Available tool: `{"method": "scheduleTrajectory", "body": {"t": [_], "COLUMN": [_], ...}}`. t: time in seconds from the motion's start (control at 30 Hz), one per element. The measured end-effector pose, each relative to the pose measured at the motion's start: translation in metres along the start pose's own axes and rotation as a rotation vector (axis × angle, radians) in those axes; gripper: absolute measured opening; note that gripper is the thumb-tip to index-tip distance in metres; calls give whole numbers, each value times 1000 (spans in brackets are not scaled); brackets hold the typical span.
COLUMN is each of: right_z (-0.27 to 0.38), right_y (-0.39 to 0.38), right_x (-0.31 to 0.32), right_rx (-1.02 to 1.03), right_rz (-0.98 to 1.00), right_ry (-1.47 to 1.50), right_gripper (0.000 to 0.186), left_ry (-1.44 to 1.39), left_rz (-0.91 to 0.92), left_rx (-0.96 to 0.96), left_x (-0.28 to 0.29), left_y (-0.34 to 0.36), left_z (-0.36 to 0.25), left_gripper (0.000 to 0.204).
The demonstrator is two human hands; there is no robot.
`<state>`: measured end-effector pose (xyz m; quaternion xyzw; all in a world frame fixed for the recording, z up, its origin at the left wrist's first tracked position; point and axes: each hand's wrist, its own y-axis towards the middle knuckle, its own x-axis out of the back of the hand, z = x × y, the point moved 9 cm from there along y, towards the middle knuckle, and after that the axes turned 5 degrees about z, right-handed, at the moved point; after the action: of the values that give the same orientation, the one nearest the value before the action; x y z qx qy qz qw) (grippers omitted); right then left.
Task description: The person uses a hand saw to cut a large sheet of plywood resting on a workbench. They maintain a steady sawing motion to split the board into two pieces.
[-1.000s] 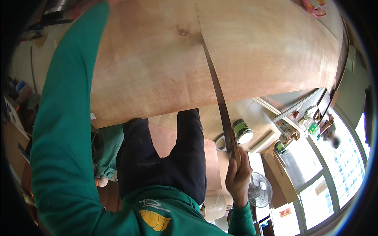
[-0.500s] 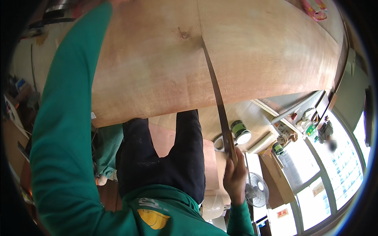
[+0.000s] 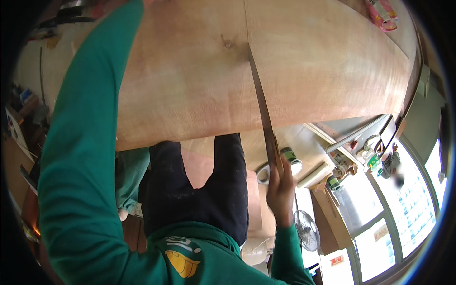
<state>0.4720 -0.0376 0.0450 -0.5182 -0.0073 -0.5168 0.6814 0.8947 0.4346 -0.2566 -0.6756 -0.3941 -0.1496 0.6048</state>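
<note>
My right hand (image 3: 281,194) is closed round the handle of a long hand saw (image 3: 262,102). The dark, narrow blade slants away from me across the near edge of a large plywood sheet (image 3: 180,90). Its far end meets the wood right of a brown knot, where a thin dark line runs on toward the top of the picture. My left arm (image 3: 78,142), in a green sleeve, reaches forward along the sheet's left side. The left hand lies past the top edge, out of sight.
Below the sheet at the right stand green-labelled cans (image 3: 290,159) and a fan (image 3: 306,230). A pink packet (image 3: 382,14) lies at the far right. Another person's green-clad leg (image 3: 130,178) shows under the sheet at left. A further person (image 3: 392,166) is near the windows.
My right hand has moved forward, toward the sheet, with the saw handle. The left arm stays stretched over the sheet, and the whole view has shifted slightly.
</note>
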Motion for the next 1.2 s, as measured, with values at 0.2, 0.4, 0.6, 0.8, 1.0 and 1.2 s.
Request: {"method": "scheduleTrajectory", "body": {"t": [0.2, 0.4, 0.6, 0.8, 1.0, 1.2], "right_z": [2, 53, 1, 8, 49, 2], "right_y": [20, 187, -47, 71, 137, -47], "right_x": [-3, -48, 13, -26, -31, 20], "right_rx": [164, 304, -57, 94, 332, -138], "right_rz": [-77, -174, 46, -75, -180, 57], "right_ry": [-53, 77, -34, 2, 119, -10], "right_gripper": [39, 33, 38, 34, 33, 37], "left_ry": [-51, 40, -9, 12, 6, 43], "left_rz": [10, 24, -29, 14, -25, 59], "left_rx": [-36, -36, -8, -33, -2, -21], "left_x": [-5, 8, -4, 10, 0, 3], "left_y": [-7, -5, -3, -1, -21, -6], "left_z": [-5, -24, 19, -3, -17, -1], "left_gripper": [136, 134, 137, 140, 139, 141]}}
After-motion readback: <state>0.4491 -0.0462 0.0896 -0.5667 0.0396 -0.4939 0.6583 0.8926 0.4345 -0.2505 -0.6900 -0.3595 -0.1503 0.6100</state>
